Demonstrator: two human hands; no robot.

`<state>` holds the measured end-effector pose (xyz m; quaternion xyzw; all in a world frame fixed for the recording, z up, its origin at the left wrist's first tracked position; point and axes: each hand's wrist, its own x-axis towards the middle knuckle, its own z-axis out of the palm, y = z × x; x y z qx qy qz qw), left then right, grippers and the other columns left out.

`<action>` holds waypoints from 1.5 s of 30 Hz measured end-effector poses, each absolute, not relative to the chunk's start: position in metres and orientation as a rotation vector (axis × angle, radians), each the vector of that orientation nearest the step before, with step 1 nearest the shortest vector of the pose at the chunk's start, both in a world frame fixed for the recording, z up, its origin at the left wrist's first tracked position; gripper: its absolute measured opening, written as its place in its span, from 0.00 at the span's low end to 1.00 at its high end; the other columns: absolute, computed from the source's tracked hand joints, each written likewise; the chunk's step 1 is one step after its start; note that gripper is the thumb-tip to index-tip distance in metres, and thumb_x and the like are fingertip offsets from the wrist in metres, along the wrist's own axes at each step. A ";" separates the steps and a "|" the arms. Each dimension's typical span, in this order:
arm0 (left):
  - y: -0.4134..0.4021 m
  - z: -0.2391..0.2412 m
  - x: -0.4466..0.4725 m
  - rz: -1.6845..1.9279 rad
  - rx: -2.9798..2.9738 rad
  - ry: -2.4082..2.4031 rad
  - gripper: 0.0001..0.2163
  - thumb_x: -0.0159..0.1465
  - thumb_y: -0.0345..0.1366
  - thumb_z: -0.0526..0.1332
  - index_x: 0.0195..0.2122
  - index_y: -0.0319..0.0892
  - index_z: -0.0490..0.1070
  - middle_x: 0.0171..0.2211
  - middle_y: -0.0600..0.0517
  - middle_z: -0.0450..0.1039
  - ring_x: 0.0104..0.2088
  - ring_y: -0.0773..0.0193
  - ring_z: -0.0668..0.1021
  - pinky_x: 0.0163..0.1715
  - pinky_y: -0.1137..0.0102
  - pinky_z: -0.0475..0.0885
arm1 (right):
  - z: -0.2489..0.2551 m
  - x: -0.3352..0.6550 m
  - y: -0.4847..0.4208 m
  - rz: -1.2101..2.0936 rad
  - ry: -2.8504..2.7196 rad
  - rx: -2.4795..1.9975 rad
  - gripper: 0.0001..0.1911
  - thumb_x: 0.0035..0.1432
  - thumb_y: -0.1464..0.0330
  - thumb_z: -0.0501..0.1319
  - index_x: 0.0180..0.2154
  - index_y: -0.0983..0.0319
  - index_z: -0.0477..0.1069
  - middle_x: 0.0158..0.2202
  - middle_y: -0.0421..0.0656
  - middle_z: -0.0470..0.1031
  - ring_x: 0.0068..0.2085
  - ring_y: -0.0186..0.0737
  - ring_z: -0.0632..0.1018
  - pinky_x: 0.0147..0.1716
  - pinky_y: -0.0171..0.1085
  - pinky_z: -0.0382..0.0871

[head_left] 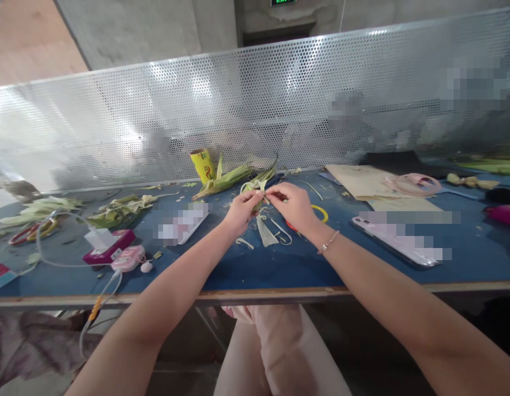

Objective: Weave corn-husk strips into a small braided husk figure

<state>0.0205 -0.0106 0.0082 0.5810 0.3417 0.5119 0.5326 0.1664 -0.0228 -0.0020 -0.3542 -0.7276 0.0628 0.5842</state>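
Observation:
My left hand (243, 212) and my right hand (295, 206) meet over the middle of the blue table, fingertips pinched close together. Between them is a pale green corn husk strip (261, 186); its lower part is hidden by my fingers. Below the hands lie a wide scrap of husk (266, 232) and a few thin curled strips. Scissors with a yellow and red handle (321, 213) rest partly hidden beneath my right hand. Just behind, a bundle of green corn husks (228, 180) lies beside an upright yellow cardboard tube (202, 166).
A perforated metal screen (246, 104) runs along the back. Phones lie at left (192, 225) and right (397, 242). On the left are a charger (100, 240) with cables, more husks (120, 212) and red-and-yellow scissors (26, 234). Brown paper (354, 181) and pink tape (415, 184) are at right.

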 end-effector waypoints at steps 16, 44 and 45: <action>-0.002 -0.001 0.020 1.112 1.476 0.850 0.14 0.47 0.47 0.67 0.24 0.41 0.71 0.20 0.56 0.64 0.19 0.75 0.61 0.20 0.75 0.54 | -0.006 0.170 -0.005 0.943 -1.456 -0.759 0.13 0.46 0.60 0.66 0.32 0.61 0.73 0.29 0.40 0.73 0.31 0.33 0.71 0.33 0.35 0.65; -0.004 0.006 0.005 0.755 1.506 0.513 0.17 0.48 0.47 0.68 0.28 0.36 0.70 0.24 0.53 0.71 0.20 0.77 0.67 0.21 0.77 0.60 | 0.006 0.174 -0.020 1.080 -1.750 -0.501 0.10 0.54 0.63 0.61 0.27 0.62 0.67 0.23 0.36 0.65 0.26 0.31 0.68 0.31 0.35 0.63; -0.003 0.009 0.004 0.737 1.572 0.516 0.17 0.50 0.47 0.67 0.29 0.36 0.71 0.24 0.53 0.71 0.20 0.77 0.66 0.21 0.77 0.59 | 0.007 0.176 -0.020 1.004 -1.804 -0.537 0.09 0.55 0.63 0.60 0.27 0.62 0.66 0.23 0.36 0.65 0.26 0.31 0.68 0.31 0.35 0.63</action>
